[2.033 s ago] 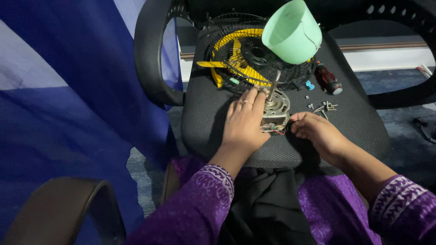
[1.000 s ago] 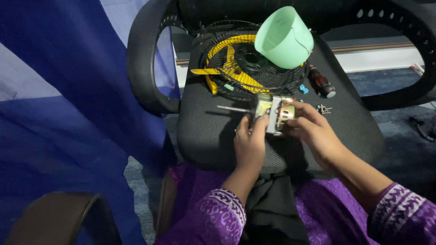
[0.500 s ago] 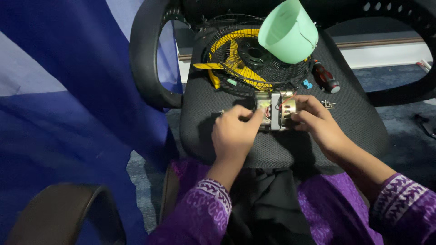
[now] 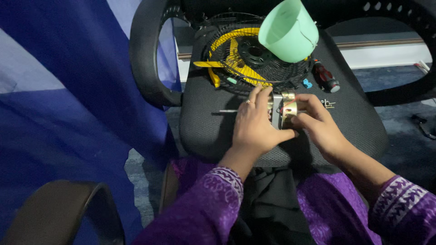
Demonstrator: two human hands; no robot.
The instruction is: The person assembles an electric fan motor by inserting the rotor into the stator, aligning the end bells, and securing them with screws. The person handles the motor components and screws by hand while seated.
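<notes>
Now — motor: a small metal fan motor (image 4: pixel 285 109) is sitting between both hands, just above the chair seat (image 4: pixel 204 127), with its thin shaft (image 4: pixel 227 110) sticking out to the left past the fingers.
Left hand: the left hand (image 4: pixel 256 127) is wrapping over the motor's near and left side, fingers curled close, thumb pressing along the bottom edge.
Right hand: the right hand (image 4: pixel 318 122) is closing on the motor's right end, fingertips pinching the brass-coloured part; both hands are gripping it narrowly, neither one open.
Step in hand: judging by the grip, the person is steadying the motor body with the left while working or turning the end piece with the right.
Next move: it looks to call for a firm hold on the body and a small, careful finger action at the right end, since the part is tiny and half hidden.
Screws: a few loose screws (image 4: pixel 328 104) are lying just right of the right hand.
Screwdriver: a red-and-black screwdriver (image 4: pixel 326 77) is resting near them, untouched.
Grille: a black fan grille (image 4: pixel 272 77) with a yellow blade (image 4: pixel 231 56) is lying just behind the hands.
Cup: a pale green cup (image 4: pixel 290 31) is tilting on the grille.
Cloth: blue cloth (image 4: pixel 68 100) is hanging at the left.
</notes>
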